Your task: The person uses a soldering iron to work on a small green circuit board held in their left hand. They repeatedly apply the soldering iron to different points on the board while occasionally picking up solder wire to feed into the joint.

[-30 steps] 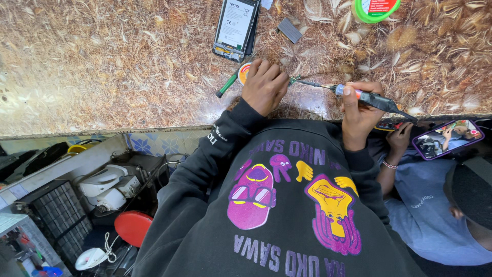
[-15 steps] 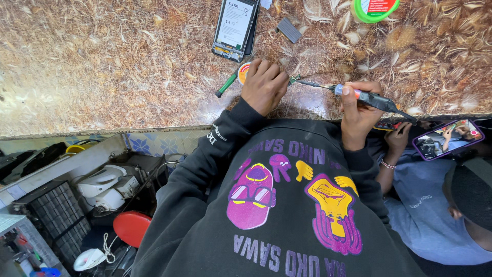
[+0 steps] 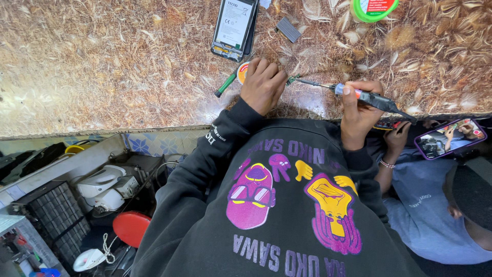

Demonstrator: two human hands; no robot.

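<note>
Iron [image 3: 366, 97] sits in the right hand [image 3: 359, 110], fingers wrapped round its dark handle, tip pointing toward 9 o'clock at a small green part [image 3: 292, 79] on the counter [image 3: 102, 66]. Left hand [image 3: 264, 84] lies curled, knuckles up, just at 9 o'clock of that part; whether its fingers pinch anything I cannot tell. It covers part of a small round tin [image 3: 242, 72], and a green-handled tool [image 3: 225, 86] pokes out at its 8 o'clock. At 11 o'clock of the left hand lies an opened phone [image 3: 234, 28], back up. A grey block [image 3: 288, 30] rests at the hand's 1 o'clock, and a green-rimmed tub [image 3: 373, 9] sits at the top edge. At 3 o'clock of the right hand, another person's hand [image 3: 397, 138] is beside a purple-cased phone [image 3: 451, 137].
</note>
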